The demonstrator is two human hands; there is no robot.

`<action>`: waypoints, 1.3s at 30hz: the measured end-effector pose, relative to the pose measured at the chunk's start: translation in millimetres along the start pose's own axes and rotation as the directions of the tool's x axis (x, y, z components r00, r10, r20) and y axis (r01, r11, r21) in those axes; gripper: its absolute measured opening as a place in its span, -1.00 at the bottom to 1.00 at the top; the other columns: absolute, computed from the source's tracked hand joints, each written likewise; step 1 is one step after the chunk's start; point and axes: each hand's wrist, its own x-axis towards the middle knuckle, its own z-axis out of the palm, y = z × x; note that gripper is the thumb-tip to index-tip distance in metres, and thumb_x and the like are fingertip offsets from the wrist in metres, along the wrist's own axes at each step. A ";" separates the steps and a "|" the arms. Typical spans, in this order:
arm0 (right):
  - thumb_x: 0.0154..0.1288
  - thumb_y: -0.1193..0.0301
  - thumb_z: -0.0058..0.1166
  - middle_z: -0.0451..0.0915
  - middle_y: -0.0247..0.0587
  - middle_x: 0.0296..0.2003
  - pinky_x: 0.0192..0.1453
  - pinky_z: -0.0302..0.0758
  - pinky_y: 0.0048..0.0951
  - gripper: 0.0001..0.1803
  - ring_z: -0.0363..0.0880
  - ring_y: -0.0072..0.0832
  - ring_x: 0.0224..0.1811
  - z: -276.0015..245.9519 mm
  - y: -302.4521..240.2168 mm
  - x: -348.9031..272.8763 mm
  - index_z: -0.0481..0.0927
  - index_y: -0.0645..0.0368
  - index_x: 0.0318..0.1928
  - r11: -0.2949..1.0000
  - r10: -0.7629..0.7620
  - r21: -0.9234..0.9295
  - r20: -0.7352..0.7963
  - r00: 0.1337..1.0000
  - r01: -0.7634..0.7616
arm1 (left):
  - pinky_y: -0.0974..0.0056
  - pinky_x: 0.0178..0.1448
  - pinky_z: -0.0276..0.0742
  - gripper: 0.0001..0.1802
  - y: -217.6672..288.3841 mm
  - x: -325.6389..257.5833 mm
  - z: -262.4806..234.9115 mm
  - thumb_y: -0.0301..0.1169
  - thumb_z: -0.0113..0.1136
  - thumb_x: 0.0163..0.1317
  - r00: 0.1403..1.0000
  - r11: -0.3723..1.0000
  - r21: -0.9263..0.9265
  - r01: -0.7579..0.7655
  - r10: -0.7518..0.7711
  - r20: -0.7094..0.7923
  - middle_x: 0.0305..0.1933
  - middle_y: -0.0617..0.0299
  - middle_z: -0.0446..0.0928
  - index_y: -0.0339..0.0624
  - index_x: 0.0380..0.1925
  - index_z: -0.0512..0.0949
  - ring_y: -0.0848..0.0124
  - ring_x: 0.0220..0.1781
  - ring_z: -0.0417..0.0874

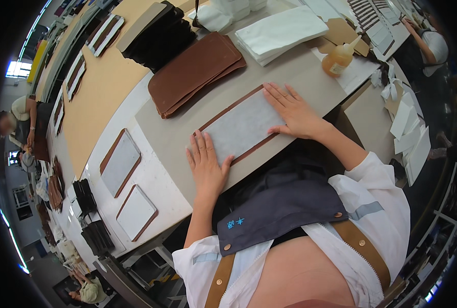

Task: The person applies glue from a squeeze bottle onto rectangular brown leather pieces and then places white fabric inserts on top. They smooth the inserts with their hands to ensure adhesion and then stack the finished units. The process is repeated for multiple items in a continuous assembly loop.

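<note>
A brown leather panel with a white lining sheet (241, 124) on top lies flat on the grey work board (300, 77) in front of me. My left hand (206, 163) presses flat on its near-left end, fingers spread. My right hand (293, 110) lies flat on its right end, fingers together. Neither hand grips anything.
A stack of brown leather pieces (195, 72) and a black stack (159, 36) lie beyond. White sheets (282, 33) and an amber glue bottle (338, 59) stand to the right. Two finished lined panels (119, 163) (136, 212) lie at left. Other people work at both sides.
</note>
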 end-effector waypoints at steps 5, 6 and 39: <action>0.33 -0.28 -0.03 -0.04 0.00 0.58 0.68 -0.20 -0.08 0.10 -0.16 -0.22 0.66 2.4 7.4 -1.9 -0.02 0.31 0.55 1.000 0.026 0.000 -0.005 1.000 -0.026 | -0.12 0.67 -0.42 0.03 -7.7 -2.0 0.5 0.17 -0.02 0.41 0.999 0.999 -0.011 0.037 -0.037 -0.004 0.68 -0.10 -0.25 -0.36 0.56 -0.14 0.04 0.71 -0.34; 0.33 -0.27 -0.01 -0.06 0.01 0.59 0.68 -0.20 -0.07 0.11 -0.17 -0.19 0.66 3.2 10.4 -2.5 -0.04 0.31 0.56 0.998 0.061 0.015 -0.035 0.998 -0.061 | -0.12 0.67 -0.42 0.03 -10.2 -2.6 0.0 0.17 -0.03 0.42 0.999 0.999 -0.029 0.040 -0.040 -0.006 0.68 -0.12 -0.26 -0.37 0.56 -0.15 0.03 0.71 -0.34; 0.48 0.00 -0.02 0.20 0.02 0.50 0.64 -0.02 -0.12 -0.23 0.10 -0.14 0.57 10.9 34.4 0.0 0.22 0.28 0.47 0.990 0.118 0.103 -0.223 0.968 -0.097 | 0.13 0.01 0.40 -0.78 -61.7 39.8 -19.2 -0.37 0.35 0.26 0.938 0.952 -0.302 0.045 -0.144 -0.314 -0.17 0.13 0.58 -0.19 -0.18 0.57 0.21 -0.09 0.53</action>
